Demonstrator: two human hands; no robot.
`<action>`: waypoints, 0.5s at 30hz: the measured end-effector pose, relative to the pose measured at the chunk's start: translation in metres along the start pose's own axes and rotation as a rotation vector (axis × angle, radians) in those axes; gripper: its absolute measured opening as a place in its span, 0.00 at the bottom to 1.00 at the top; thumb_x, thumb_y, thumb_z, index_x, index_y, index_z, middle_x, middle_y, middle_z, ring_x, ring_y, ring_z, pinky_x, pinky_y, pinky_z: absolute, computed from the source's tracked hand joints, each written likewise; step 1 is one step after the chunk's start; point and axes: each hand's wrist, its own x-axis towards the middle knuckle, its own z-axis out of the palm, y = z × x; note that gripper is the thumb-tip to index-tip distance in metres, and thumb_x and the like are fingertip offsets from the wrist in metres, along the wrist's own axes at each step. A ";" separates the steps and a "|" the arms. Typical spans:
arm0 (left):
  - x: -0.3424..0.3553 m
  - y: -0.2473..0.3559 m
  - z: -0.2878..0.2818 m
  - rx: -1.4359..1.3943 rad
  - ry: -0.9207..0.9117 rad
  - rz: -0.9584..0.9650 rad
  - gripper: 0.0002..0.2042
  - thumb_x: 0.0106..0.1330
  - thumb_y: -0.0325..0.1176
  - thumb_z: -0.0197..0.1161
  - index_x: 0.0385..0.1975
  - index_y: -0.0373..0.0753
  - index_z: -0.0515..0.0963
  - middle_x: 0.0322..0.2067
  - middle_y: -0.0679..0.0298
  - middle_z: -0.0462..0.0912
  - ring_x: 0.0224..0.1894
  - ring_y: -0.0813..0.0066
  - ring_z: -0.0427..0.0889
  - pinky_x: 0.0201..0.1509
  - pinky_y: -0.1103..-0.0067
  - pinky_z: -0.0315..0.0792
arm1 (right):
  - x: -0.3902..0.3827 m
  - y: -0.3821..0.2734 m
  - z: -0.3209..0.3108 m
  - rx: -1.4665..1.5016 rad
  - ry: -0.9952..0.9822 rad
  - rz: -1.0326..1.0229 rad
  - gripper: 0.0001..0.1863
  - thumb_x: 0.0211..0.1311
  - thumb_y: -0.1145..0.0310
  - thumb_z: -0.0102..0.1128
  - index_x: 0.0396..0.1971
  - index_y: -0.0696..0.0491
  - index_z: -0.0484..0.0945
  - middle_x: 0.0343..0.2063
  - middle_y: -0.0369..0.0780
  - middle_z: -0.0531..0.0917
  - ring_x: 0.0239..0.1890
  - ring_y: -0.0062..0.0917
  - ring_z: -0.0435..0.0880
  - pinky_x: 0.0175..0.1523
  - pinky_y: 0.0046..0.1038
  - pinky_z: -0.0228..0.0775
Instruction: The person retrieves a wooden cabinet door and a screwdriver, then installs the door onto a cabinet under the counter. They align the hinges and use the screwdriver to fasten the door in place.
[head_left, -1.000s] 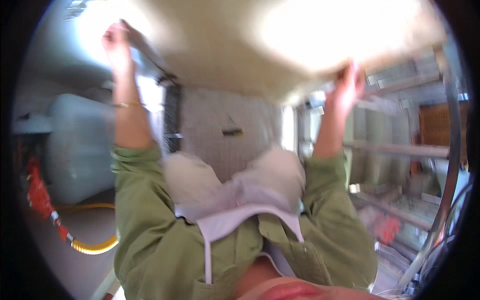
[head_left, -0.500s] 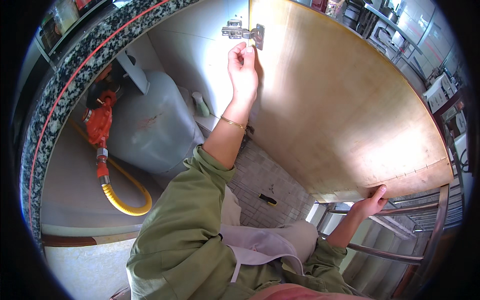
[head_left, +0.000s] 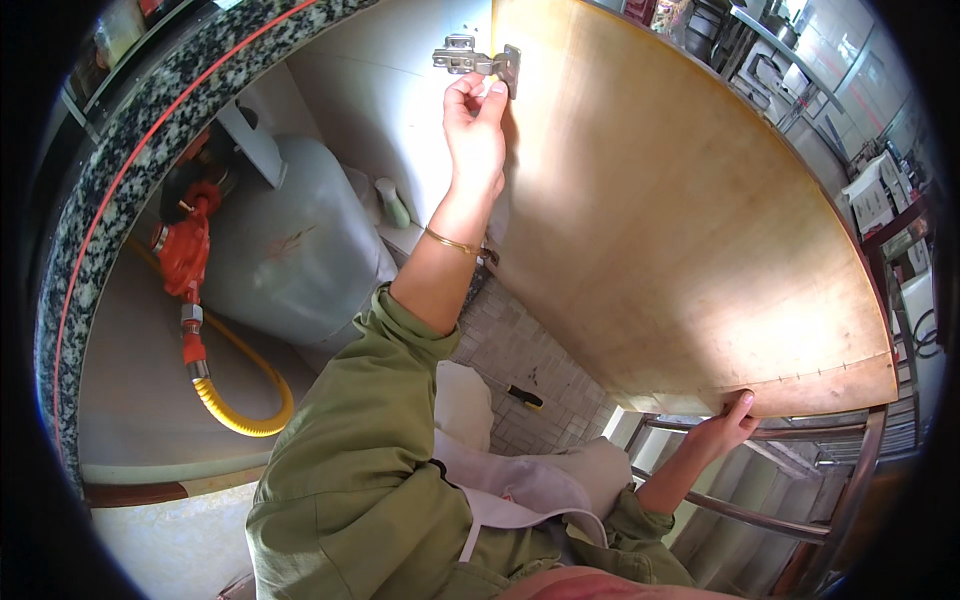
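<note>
A wooden cabinet door (head_left: 660, 230) stands swung out, its pale inner face toward me. At its upper hinge side sits a metal cabinet hinge (head_left: 480, 63). My left hand (head_left: 474, 130) reaches up to the hinge, thumb and fingers pinched together against its underside; whether a small part is between the fingertips is hidden. Lower right, my right hand (head_left: 724, 424) grips the door's edge, thumb on the inner face and the other fingers mostly hidden behind. A screwdriver (head_left: 525, 397) with a black and yellow handle lies on the tiled floor below.
Inside the cabinet stand a grey gas cylinder (head_left: 300, 240) with a red regulator (head_left: 187, 245) and yellow hose (head_left: 240, 418), and a pale green bottle (head_left: 392, 203). A speckled stone countertop (head_left: 130, 155) curves along the left. Metal rails (head_left: 760, 515) run behind the door's lower edge.
The whole view has shifted slightly, with the door and hinge a little further left. My left fingertips have come up closer against the hinge. My right hand keeps its hold on the door.
</note>
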 end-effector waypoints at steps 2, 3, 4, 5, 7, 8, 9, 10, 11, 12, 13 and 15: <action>0.004 0.000 0.002 -0.010 0.036 0.029 0.14 0.60 0.28 0.62 0.44 0.34 0.68 0.37 0.67 0.72 0.39 0.82 0.67 0.47 0.84 0.64 | -0.002 -0.004 0.007 -0.001 0.023 0.000 0.24 0.61 0.68 0.55 0.53 0.63 0.63 0.52 0.45 0.71 0.53 0.31 0.70 0.61 0.32 0.59; 0.007 0.001 0.002 -0.052 0.036 0.009 0.14 0.60 0.28 0.63 0.41 0.34 0.68 0.34 0.68 0.71 0.37 0.83 0.67 0.44 0.86 0.64 | -0.003 -0.004 0.008 -0.006 0.027 -0.004 0.24 0.61 0.67 0.55 0.53 0.63 0.63 0.52 0.46 0.71 0.53 0.31 0.70 0.61 0.32 0.59; 0.007 0.004 0.005 -0.080 0.052 0.000 0.10 0.60 0.28 0.63 0.38 0.36 0.69 0.32 0.69 0.72 0.35 0.84 0.68 0.43 0.86 0.64 | -0.003 -0.005 0.009 -0.010 0.031 -0.012 0.23 0.61 0.67 0.55 0.52 0.63 0.63 0.52 0.46 0.71 0.53 0.31 0.70 0.61 0.32 0.59; 0.007 0.008 0.008 -0.108 0.067 -0.008 0.07 0.60 0.27 0.63 0.34 0.38 0.70 0.30 0.70 0.73 0.34 0.84 0.69 0.42 0.86 0.64 | -0.004 -0.006 0.009 -0.017 0.040 -0.008 0.24 0.61 0.66 0.55 0.52 0.63 0.63 0.52 0.46 0.71 0.53 0.31 0.70 0.60 0.32 0.59; 0.008 0.010 0.010 -0.153 0.075 -0.029 0.05 0.60 0.27 0.62 0.29 0.40 0.71 0.28 0.71 0.74 0.32 0.85 0.70 0.41 0.86 0.64 | -0.005 -0.007 0.011 -0.030 0.055 -0.002 0.24 0.61 0.65 0.56 0.51 0.64 0.63 0.52 0.46 0.71 0.52 0.31 0.71 0.60 0.32 0.60; 0.010 0.010 0.010 -0.171 0.066 -0.042 0.06 0.60 0.27 0.63 0.27 0.41 0.71 0.28 0.71 0.74 0.32 0.85 0.70 0.41 0.85 0.64 | -0.005 -0.007 0.011 -0.037 0.056 -0.001 0.24 0.60 0.65 0.56 0.51 0.64 0.64 0.51 0.46 0.71 0.52 0.31 0.71 0.59 0.32 0.60; 0.011 0.010 0.009 -0.187 0.058 -0.054 0.06 0.60 0.27 0.63 0.26 0.41 0.71 0.27 0.72 0.75 0.32 0.85 0.70 0.40 0.85 0.64 | -0.005 -0.007 0.010 -0.044 0.058 0.000 0.24 0.60 0.64 0.57 0.51 0.64 0.64 0.51 0.47 0.72 0.51 0.31 0.71 0.59 0.31 0.60; 0.012 0.010 0.008 -0.198 0.050 -0.065 0.06 0.60 0.27 0.63 0.27 0.40 0.71 0.27 0.72 0.73 0.31 0.85 0.69 0.39 0.86 0.64 | -0.005 -0.007 0.010 -0.052 0.059 -0.001 0.25 0.60 0.64 0.57 0.51 0.64 0.64 0.51 0.47 0.72 0.51 0.31 0.71 0.59 0.31 0.61; 0.012 0.010 0.007 -0.209 0.043 -0.076 0.06 0.60 0.27 0.63 0.28 0.38 0.71 0.26 0.72 0.72 0.29 0.85 0.68 0.38 0.87 0.64 | -0.005 -0.008 0.011 -0.055 0.058 -0.002 0.25 0.60 0.64 0.57 0.51 0.64 0.64 0.50 0.46 0.72 0.51 0.30 0.71 0.58 0.31 0.61; 0.013 0.009 0.006 -0.219 0.036 -0.087 0.07 0.60 0.27 0.63 0.30 0.37 0.70 0.26 0.72 0.71 0.28 0.85 0.67 0.37 0.88 0.64 | -0.006 -0.009 0.011 -0.057 0.057 -0.004 0.25 0.60 0.64 0.57 0.51 0.64 0.64 0.50 0.46 0.72 0.50 0.30 0.71 0.58 0.31 0.61; 0.013 0.011 0.006 -0.220 0.041 -0.100 0.07 0.60 0.26 0.63 0.29 0.37 0.70 0.26 0.71 0.72 0.29 0.85 0.68 0.37 0.88 0.65 | -0.007 -0.011 0.013 -0.058 0.057 -0.004 0.25 0.60 0.64 0.57 0.51 0.64 0.64 0.50 0.46 0.73 0.50 0.30 0.72 0.57 0.31 0.61; 0.012 0.014 0.006 -0.221 0.052 -0.126 0.06 0.60 0.26 0.63 0.28 0.37 0.70 0.26 0.71 0.73 0.29 0.85 0.69 0.38 0.87 0.65 | -0.009 -0.014 0.018 -0.043 0.066 -0.019 0.24 0.60 0.64 0.57 0.50 0.64 0.64 0.49 0.45 0.73 0.49 0.29 0.72 0.57 0.30 0.62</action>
